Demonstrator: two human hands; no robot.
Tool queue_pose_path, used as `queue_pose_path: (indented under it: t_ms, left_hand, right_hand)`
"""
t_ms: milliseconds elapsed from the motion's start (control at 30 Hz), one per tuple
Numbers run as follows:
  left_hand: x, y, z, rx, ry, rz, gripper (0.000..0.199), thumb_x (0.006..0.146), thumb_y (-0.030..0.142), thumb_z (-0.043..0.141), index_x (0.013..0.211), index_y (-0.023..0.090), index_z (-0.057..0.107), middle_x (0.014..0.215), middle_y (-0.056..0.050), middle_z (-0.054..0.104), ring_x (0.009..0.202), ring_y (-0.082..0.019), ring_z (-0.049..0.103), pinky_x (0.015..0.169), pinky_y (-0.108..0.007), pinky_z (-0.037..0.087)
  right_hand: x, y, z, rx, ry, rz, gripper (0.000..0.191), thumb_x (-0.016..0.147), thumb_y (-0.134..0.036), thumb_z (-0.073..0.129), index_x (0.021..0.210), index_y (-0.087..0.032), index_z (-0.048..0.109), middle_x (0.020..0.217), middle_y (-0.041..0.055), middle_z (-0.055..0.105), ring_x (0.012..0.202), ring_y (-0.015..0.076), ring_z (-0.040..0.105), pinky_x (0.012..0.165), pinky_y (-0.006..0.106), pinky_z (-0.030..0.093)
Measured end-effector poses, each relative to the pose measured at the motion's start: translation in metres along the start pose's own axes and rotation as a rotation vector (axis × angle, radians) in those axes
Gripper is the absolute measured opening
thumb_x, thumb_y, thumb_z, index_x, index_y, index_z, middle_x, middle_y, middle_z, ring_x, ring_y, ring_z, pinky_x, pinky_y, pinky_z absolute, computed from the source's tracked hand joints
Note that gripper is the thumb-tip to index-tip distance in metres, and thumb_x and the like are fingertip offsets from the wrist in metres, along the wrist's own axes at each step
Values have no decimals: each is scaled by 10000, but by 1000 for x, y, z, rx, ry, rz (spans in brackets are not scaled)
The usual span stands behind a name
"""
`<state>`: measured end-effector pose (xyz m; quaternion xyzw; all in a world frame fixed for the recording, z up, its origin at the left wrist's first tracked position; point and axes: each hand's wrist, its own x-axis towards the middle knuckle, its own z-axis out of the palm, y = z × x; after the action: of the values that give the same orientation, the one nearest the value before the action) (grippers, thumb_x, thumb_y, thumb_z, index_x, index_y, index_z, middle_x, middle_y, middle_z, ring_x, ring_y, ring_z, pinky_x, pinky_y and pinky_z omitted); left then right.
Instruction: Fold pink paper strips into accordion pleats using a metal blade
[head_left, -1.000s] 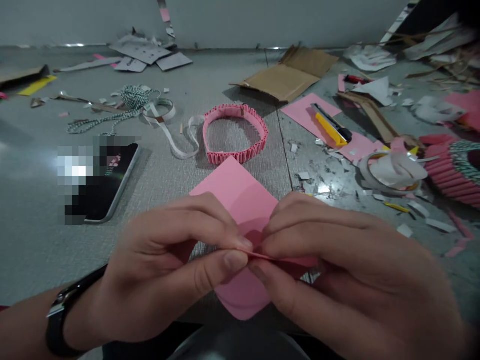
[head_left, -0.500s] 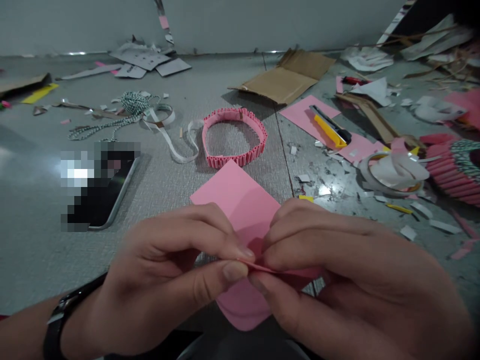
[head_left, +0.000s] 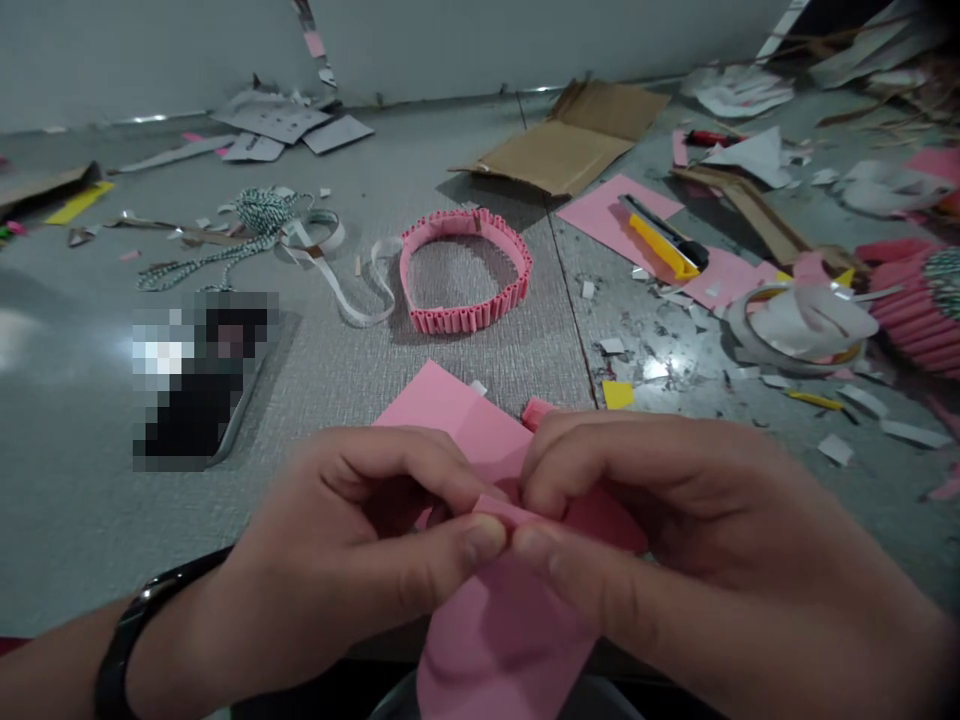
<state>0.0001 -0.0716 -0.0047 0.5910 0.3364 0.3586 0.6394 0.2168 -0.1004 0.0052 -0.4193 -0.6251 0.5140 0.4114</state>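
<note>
Between both hands is a sheet of pink paper (head_left: 517, 625), pinched along a narrow folded edge. My left hand (head_left: 382, 540) grips that fold between thumb and fingers, and a dark band circles its wrist. Close beside it, my right hand (head_left: 660, 540) pinches the same fold, thumb tips almost touching. One part of the sheet hangs down below the thumbs; another pink part lies on the table beyond the fingers. Past the hands stands a pleated pink paper ring (head_left: 469, 318). A small pink rolled piece (head_left: 537, 412) shows just behind my right hand.
A phone (head_left: 195, 400), partly pixelated, lies at left. Green-white cord (head_left: 262, 212) and white ribbon (head_left: 349, 305) lie behind it. Folded cardboard (head_left: 555, 155) is at the back. To the right are a yellow utility knife (head_left: 664, 240), tape roll (head_left: 795, 330) and paper scraps.
The thumbs have come up onto the fold and closer together, and the folded edge now shows between them. The lower part of the sheet hangs further down. The view has shifted slightly.
</note>
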Motion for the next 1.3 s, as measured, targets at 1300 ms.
queue_pose_path:
  t_ms: [1300]
  left_hand:
    - [-8, 0, 2, -86, 12, -164, 124, 964, 234, 854, 862, 302, 866, 853, 10, 803, 785, -104, 717, 732, -147, 624]
  right_hand:
    - [2, -1, 0, -45, 53, 66, 213, 878, -138, 788, 688, -218, 734, 619, -55, 658, 541, 68, 564, 456, 156, 442]
